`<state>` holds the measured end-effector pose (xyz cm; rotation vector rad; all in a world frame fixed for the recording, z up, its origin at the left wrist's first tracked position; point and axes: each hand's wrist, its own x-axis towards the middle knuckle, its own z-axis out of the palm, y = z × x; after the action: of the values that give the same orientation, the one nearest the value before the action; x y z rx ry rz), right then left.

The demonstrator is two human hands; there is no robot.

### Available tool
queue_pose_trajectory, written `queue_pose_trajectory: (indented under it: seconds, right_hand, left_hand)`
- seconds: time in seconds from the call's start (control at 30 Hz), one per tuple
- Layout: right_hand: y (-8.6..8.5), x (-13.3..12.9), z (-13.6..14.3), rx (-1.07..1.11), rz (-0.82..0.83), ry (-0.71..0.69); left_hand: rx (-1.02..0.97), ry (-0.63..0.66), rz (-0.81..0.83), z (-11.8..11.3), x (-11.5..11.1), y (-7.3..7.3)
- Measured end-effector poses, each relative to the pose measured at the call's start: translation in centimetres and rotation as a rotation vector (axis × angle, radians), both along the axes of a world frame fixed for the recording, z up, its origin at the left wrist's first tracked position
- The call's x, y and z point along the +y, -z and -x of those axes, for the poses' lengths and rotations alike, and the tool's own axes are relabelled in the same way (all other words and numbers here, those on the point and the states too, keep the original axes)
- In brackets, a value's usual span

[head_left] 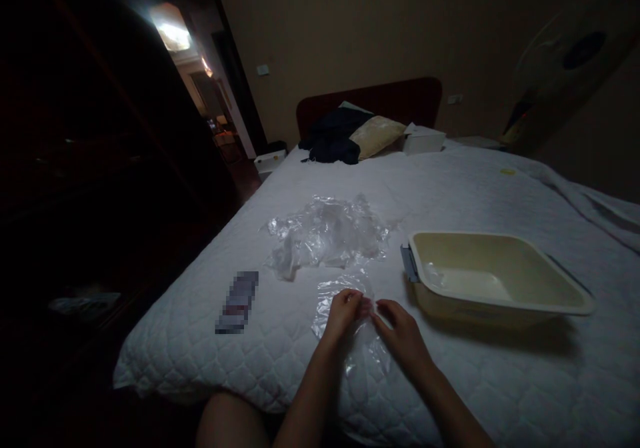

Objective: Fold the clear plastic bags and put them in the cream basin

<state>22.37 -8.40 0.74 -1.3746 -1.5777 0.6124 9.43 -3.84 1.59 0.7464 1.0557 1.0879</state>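
Note:
Both my hands work on a clear plastic bag [367, 358] spread on the white quilted bed. My left hand [345, 311] is closed, its fingers pinching the film near the bag's middle. Close beside it, my right hand [397, 328] pinches the same film between thumb and fingers. Just beyond lies a crumpled heap of clear plastic bags [327, 231]. To the right stands a cream plastic basin [500, 308] with grey handles; a small clear piece of plastic [433, 275] lies inside it.
A pixelated flat object [239, 303] lies on the bed [185, 301] at left. Dark clothing [333, 135], a beige pillow [377, 135] and a white box [424, 140] sit by the headboard [370, 98]. A fan [575, 55] stands at far right.

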Motion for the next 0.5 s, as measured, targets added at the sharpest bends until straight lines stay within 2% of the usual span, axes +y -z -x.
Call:
queue_pose_trajectory:
  seconds: [0.23, 0.5]
  right_hand:
    - [0.53, 0.27, -0.26, -0.026, -0.007, 0.039]
    - [0.35, -0.01, -0.35, -0.054, -0.001, 0.017]
  left_hand:
    - [-0.038, 0.013, -0.011, -0.23, 0.16, 0.71]
    - [-0.065, 0.028, 0.050, -0.55, 0.22, 0.11]
